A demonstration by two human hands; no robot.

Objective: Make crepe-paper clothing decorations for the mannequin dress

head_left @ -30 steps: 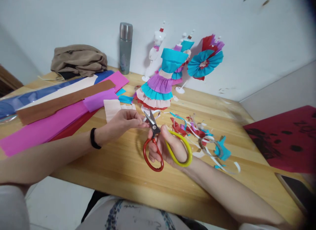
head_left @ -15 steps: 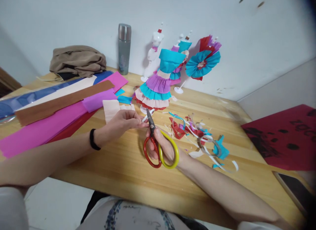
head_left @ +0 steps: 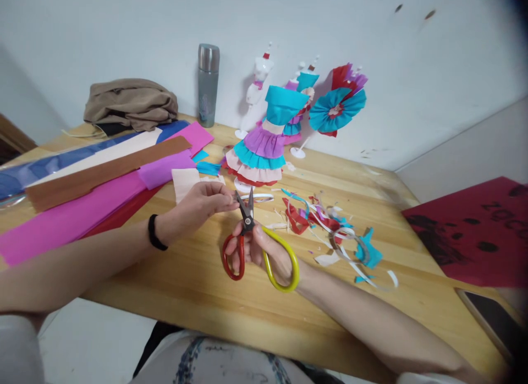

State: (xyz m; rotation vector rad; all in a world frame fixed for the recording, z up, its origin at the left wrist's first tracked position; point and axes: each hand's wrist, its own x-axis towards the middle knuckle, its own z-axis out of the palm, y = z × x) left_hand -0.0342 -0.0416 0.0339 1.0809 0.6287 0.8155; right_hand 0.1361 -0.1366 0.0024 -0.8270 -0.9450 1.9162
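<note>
My right hand (head_left: 264, 243) holds scissors (head_left: 248, 221) with one red and one yellow handle, their dark blades spread apart and pointing away from me. Just left of the blades, my left hand (head_left: 208, 201) is closed in a pinch. Whatever lies between its fingertips is too small to make out. One blade tip is close to those fingers. Behind the blades shows a thin white strip (head_left: 260, 197). Beyond it stands a small dress form wearing a tiered paper dress (head_left: 264, 139) in turquoise, purple, pale pink and red.
Coloured paper sheets (head_left: 103, 194) lie on the left, below a brown cloth (head_left: 130, 103) and a flask (head_left: 208, 87). Other dress forms, one with a turquoise paper fan (head_left: 338, 110), stand at the back. Paper scraps (head_left: 297, 219), a red bag (head_left: 478, 230) and a phone (head_left: 487, 318) are rightward.
The scissor blades have gone from closed to spread, and the red handle has swung left. The white strip that was at my left fingertips now shows behind the blades.
</note>
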